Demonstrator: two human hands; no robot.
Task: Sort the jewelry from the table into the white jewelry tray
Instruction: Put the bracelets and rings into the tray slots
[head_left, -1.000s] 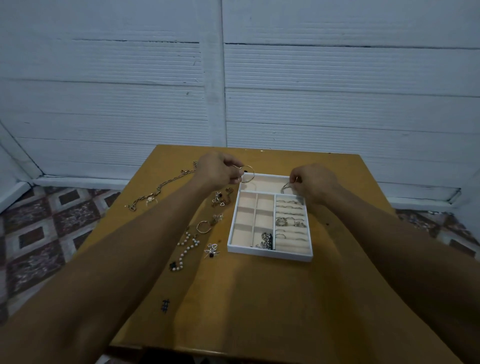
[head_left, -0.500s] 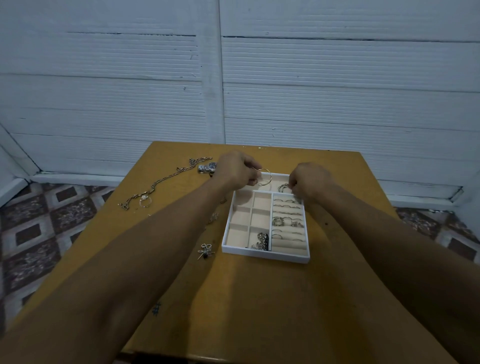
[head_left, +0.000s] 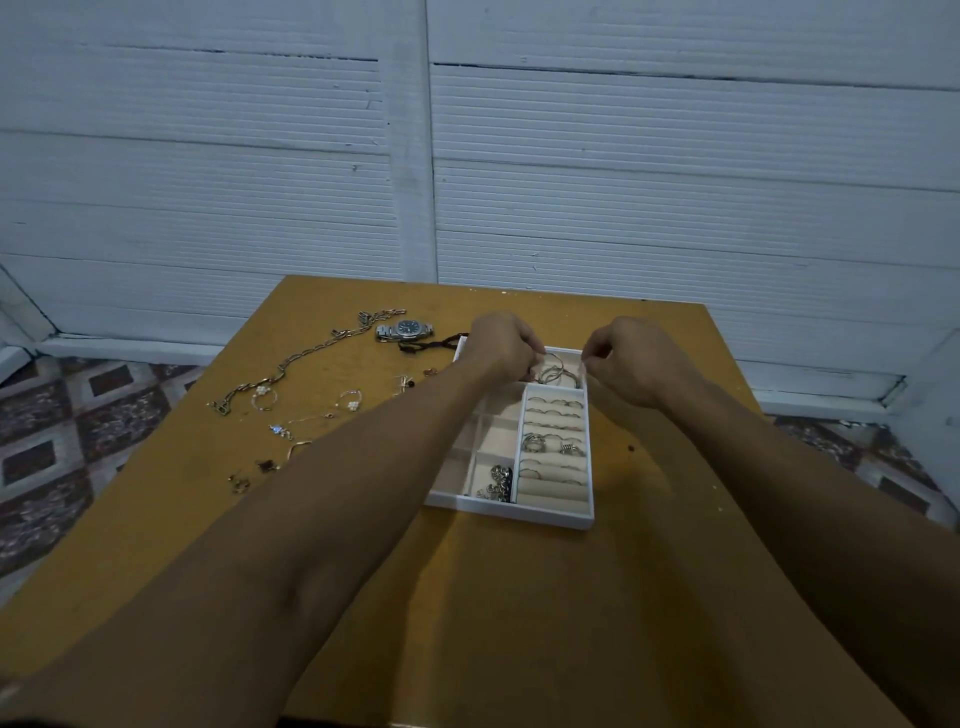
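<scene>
1. Head view: our left hand (head_left: 501, 349) curls its fingertips onto the silver bangles (head_left: 553, 371), which sit in the far compartment of the white jewelry tray (head_left: 519, 512), between our two hands.
2. Our right hand (head_left: 639, 361) is curled, thumb meeting fingertips; we cannot tell whether it holds anything.
3. Left of the left hand, a wristwatch (head_left: 405, 329) and a chain necklace (head_left: 306, 356) lie loose on the desk (head_left: 519, 623).
</scene>
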